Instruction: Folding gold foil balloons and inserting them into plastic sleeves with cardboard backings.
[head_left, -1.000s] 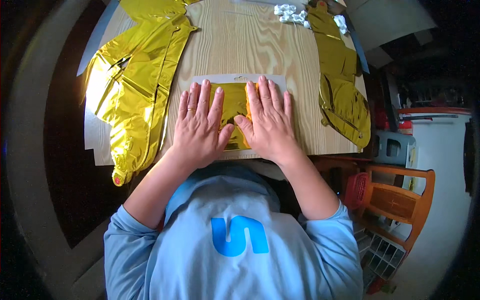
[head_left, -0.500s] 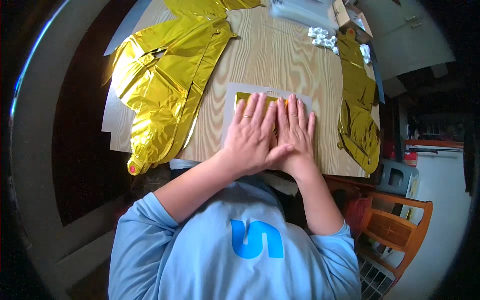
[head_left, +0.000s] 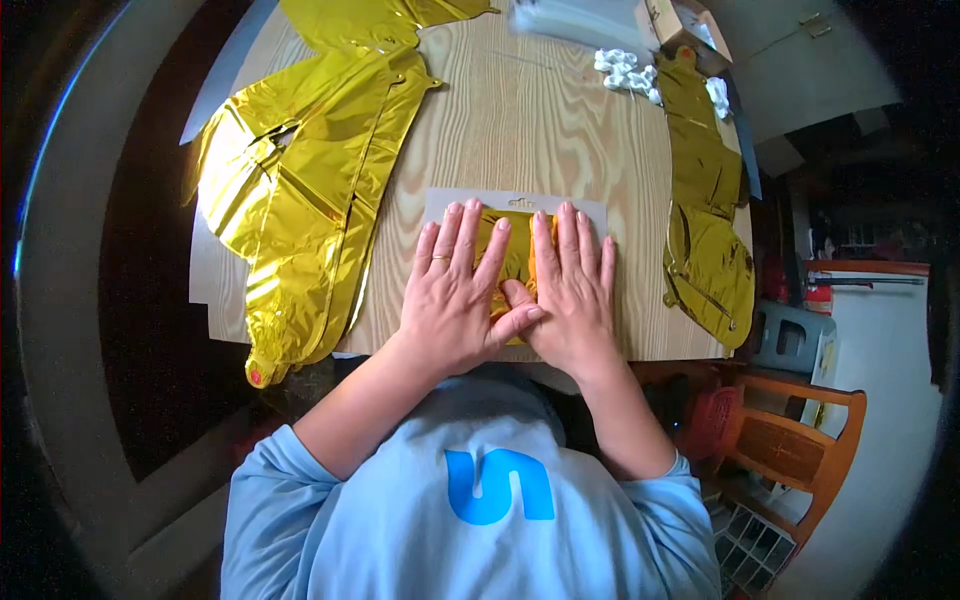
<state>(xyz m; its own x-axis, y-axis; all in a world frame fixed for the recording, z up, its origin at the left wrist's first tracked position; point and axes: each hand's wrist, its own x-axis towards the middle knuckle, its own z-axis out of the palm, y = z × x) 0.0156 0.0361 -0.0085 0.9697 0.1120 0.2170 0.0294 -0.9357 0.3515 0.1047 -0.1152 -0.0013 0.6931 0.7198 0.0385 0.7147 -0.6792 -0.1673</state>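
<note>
Beyond hands [head_left: 455, 290] [head_left: 572, 305] on gold foil [head_left: 517, 252], a box [head_left: 668, 25] with whitish contents [head_left: 704, 34]

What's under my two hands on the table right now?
Between your left hand and right hand, gold foil shows, lying on a pale card whose top edge extends past both hands. Whatever lies directly beneath your palms is covered.

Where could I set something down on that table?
The table is barest beyond the grey card, between the large gold foil and the narrow gold foil. A slimmer strip lies between the right hand and the narrow gold foil. The far right is crowded: white bundles, a box.
</note>
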